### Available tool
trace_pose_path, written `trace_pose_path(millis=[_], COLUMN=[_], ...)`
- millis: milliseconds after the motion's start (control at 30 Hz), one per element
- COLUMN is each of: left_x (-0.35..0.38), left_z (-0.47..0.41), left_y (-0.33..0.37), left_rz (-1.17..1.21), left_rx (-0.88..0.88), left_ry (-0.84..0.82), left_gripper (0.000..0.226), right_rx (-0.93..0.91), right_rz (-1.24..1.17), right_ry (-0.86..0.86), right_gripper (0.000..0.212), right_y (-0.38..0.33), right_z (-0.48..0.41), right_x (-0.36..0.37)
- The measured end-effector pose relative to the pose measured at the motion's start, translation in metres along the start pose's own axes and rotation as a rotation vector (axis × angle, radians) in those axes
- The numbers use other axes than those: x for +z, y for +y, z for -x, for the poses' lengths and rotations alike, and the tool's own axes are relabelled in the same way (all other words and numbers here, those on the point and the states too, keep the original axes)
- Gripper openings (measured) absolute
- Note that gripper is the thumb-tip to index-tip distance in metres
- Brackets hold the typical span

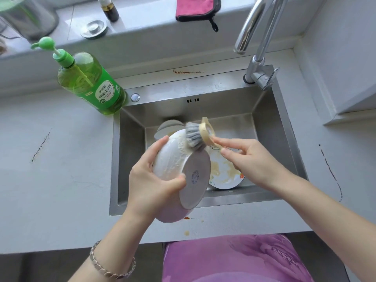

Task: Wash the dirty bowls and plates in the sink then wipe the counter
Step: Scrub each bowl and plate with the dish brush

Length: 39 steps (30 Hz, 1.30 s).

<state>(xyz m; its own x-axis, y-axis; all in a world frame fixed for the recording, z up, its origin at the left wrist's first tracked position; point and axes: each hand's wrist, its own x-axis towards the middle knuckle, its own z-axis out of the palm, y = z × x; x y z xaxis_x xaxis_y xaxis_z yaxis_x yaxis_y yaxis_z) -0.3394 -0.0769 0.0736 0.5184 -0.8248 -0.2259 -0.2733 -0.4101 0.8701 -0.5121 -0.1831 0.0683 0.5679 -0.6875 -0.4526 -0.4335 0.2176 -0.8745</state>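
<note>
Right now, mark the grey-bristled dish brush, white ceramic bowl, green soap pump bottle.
grey-bristled dish brush (192,135): head view, on the bristles.
white ceramic bowl (170,158): head view, on its soapy outer wall.
green soap pump bottle (86,78): head view, on the clear body.

Detergent bottle (95,86): seen at left of centre; clear, filled with green liquid, topped with a green pump (45,42).
Faucet (256,72): placed at upper right; chrome, with its spout curved over to the left.
Ledge (142,33): run across the top of the frame, grey.
Pink cloth (195,7): laid on the ledge at top centre, edged in black.
Dark bottle (110,9): stood on the ledge, left of the cloth.
Round metal plug (94,29): laid just beside the dark bottle.
Metal vessel (30,19): set at upper left, blurred.
</note>
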Motion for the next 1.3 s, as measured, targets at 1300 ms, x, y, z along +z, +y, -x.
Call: trace_pose_path(millis=[1300], left_x=[0.022], left_z=[-0.069], left_y=[0.028], left_rz=[0.590], left_rx=[-0.125], left_ry=[0.720], left_gripper=[0.078], right_rx=[-0.061], right_rz=[-0.040], right_ry=[0.219], right_gripper=[0.045], right_y=[0.043], right_z=[0.005], right_x=[0.061])
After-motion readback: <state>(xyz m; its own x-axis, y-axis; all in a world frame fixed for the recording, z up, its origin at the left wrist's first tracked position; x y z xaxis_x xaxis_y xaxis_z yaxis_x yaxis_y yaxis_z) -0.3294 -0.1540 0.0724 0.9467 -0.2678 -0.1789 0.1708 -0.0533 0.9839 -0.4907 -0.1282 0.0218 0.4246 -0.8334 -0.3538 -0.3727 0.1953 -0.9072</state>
